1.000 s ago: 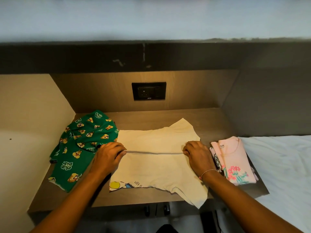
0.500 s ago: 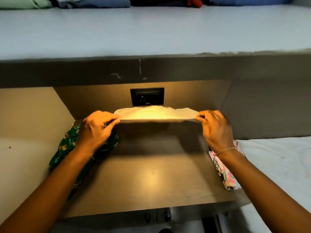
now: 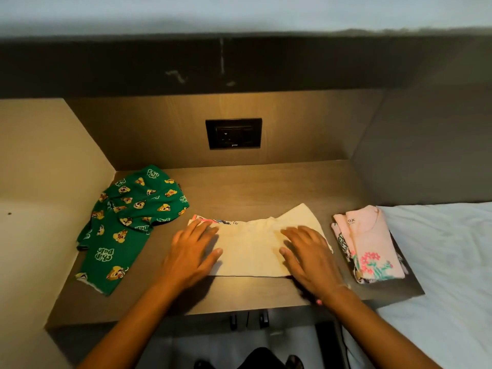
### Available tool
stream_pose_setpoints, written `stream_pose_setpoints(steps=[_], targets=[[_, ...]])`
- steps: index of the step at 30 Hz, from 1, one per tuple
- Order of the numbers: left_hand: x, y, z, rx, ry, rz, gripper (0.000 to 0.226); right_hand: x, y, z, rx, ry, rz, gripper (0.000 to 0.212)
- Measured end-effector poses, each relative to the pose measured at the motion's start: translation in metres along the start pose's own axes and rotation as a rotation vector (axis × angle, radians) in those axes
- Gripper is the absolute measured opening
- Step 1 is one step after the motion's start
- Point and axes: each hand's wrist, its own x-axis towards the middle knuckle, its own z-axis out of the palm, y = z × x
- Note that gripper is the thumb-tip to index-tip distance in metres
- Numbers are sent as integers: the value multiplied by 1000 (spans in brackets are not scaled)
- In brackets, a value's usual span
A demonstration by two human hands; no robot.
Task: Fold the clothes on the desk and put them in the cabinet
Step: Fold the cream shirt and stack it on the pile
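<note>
pressing down on a cream t-shirt (image 3: 250, 251) at the front middle of the desk (image 3: 253, 187) — left hand (image 3: 193, 253) flat on its left end, right hand (image 3: 310, 255) flat on its right end, fingers of both straight and spread, gripping nothing. probably smoothing a half fold ahead of the next one.

could go wrong in a few ways: lifting the palms too fast and letting the soft top layer slide off the lower one; dragging the hands outward and pulling the layers out of line; folding again over the sleeve poking out at the far right corner and ending with a lumpy, lopsided bundle. could also nudge the right end into the pink folded shirt (image 3: 370, 246) near it and loosen that stack.

looks thin, limp and matte, pale cream, doubled over with a straight crease along the near edge. shows a strip of coloured print at the far left edge and faint wrinkles between the hands.

further out: a green cartoon-print garment (image 3: 127, 225) lying rumpled and unfolded at the left, just beside the t-shirt's far left corner; a black wall socket (image 3: 233, 133) on the back panel; a white bedsheet (image 3: 439, 262) past the desk's right edge. no telling where the cabinet is.
</note>
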Motion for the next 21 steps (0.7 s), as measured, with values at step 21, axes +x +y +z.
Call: stream_pose_setpoints(steps=[21], targets=[[81,-27,-24,329,-115,126,25,109,60,-26,-382,-448,-97,40]])
